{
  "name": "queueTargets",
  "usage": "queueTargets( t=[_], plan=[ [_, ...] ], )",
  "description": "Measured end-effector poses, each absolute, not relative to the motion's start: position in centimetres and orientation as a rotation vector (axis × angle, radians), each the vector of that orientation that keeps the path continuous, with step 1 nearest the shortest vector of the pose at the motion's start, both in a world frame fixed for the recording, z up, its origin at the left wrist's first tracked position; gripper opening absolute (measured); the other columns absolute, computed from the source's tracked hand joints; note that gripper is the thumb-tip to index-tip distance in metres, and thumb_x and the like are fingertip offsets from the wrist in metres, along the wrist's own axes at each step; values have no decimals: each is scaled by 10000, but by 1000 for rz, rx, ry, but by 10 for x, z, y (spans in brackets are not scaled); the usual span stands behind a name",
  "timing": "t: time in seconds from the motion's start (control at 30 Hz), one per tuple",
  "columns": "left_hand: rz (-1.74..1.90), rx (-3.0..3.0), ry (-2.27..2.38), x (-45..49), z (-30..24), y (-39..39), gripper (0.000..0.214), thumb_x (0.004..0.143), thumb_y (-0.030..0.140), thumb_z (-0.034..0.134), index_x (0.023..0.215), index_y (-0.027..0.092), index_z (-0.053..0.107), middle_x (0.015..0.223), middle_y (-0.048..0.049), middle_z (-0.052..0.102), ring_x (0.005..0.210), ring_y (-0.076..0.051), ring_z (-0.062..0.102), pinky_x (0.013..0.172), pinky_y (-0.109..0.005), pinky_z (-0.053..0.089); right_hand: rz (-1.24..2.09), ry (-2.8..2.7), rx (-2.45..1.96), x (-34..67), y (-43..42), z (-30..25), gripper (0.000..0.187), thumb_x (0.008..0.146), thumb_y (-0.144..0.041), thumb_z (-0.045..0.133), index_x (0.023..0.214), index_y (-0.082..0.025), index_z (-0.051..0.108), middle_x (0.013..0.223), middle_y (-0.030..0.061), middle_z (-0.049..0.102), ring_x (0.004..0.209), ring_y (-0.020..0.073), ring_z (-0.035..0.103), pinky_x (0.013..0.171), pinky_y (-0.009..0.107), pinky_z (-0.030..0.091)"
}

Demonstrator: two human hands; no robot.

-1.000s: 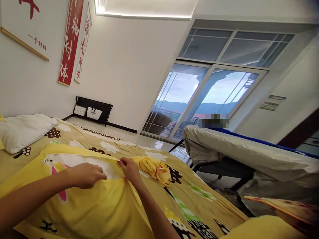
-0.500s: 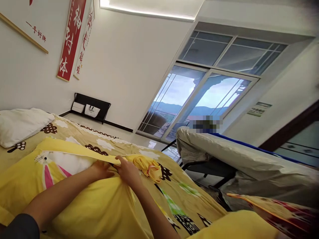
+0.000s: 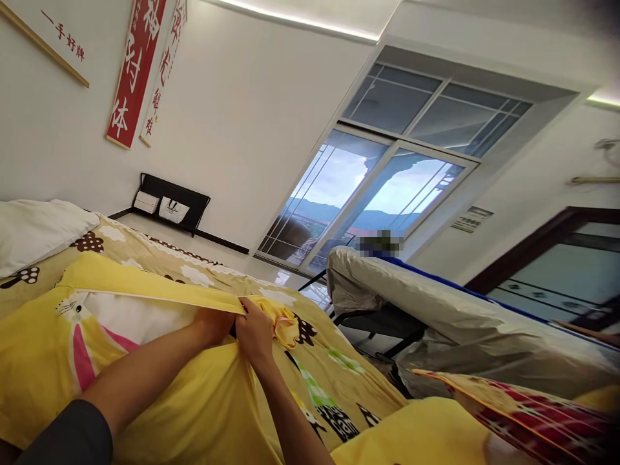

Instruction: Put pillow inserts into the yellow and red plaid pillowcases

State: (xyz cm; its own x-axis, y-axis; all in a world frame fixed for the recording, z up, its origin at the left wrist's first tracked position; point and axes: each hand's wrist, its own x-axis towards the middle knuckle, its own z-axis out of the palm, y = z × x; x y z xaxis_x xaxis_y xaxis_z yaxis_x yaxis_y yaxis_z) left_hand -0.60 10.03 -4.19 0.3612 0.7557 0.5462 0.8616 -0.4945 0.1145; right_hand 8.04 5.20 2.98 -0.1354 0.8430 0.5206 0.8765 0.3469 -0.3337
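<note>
A yellow fabric cover (image 3: 194, 394) printed with a rabbit face and pink ears lies in front of me on the bed. Along its long open edge, white material (image 3: 140, 313) shows in the gap; I cannot tell if it is a pillow or a quilt. My left hand (image 3: 216, 325) reaches into the gap under the yellow edge band, its fingers hidden. My right hand (image 3: 254, 330) grips the right end of that band, thumb and fingers closed on the cloth. Just beyond it lies a bunched part of yellow cloth (image 3: 285, 326).
Under the cover spreads a patterned bedsheet (image 3: 339, 381), with a white pillow (image 3: 43, 229) at far left. To the right stand another bed with a plastic-wrapped mattress (image 3: 436, 303) and a red patterned cloth (image 3: 523, 413). A black shelf with bags (image 3: 174, 210) is by the wall.
My left hand has slid rightward and deeper under the yellow band, hiding its fingers. My right hand keeps hold of the edge, now pulled straighter. The view has turned slightly right.
</note>
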Motion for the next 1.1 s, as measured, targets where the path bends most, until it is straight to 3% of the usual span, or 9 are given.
queueTargets(
  t=[0.1,0.33,0.43,0.57,0.73,0.93,1.1],
  plan=[
    [-711,-2460,-1459,-13,-42,96,524,808,159,578,1315,48,503,1328,-207,539,1231,-363,497,1059,-491,378,-68,-1943,-1452,90,55,29,379,711,-140,382,929,-177,689,880,74,714,781,187,594,669,250,357],
    [-691,-2438,-1304,-28,-39,83,433,930,104,304,1312,86,507,1279,-141,595,1246,-233,503,1082,-379,356,-244,-1935,-1528,108,55,24,328,745,-146,395,897,-171,684,781,72,695,700,170,561,616,246,302],
    [-661,-2496,-1161,-33,-42,79,401,918,135,352,1260,93,556,1316,-124,568,1279,-226,464,1085,-329,345,-271,-1921,-1508,106,54,25,305,732,-137,398,853,-179,676,796,68,690,712,164,560,623,243,307],
    [-684,-2533,-1105,-35,-42,80,448,879,297,477,1275,100,546,1392,-126,496,1296,-243,430,1072,-303,356,-171,-1896,-1457,100,56,32,344,707,-155,393,878,-176,690,871,82,704,789,188,593,670,250,356],
    [-598,-2528,-1276,-12,-36,97,342,856,260,518,1141,114,640,1220,-128,635,1215,-259,519,1058,-348,377,67,-1831,-1391,97,61,39,384,661,-188,390,841,-186,729,832,59,729,786,194,624,678,248,407],
    [-629,-2469,-1371,26,-42,116,472,893,153,430,1351,41,455,1375,-197,497,1296,-265,448,1093,-406,335,61,-1819,-1380,104,65,39,438,620,-195,392,883,-192,743,843,52,738,813,204,640,709,257,436],
    [-564,-2556,-1294,19,-69,124,735,815,340,574,1440,49,321,1481,-180,363,1369,-270,336,1136,-399,267,16,-1864,-1408,116,69,36,450,633,-180,396,922,-192,740,949,60,739,898,218,640,799,284,447]
  ],
)
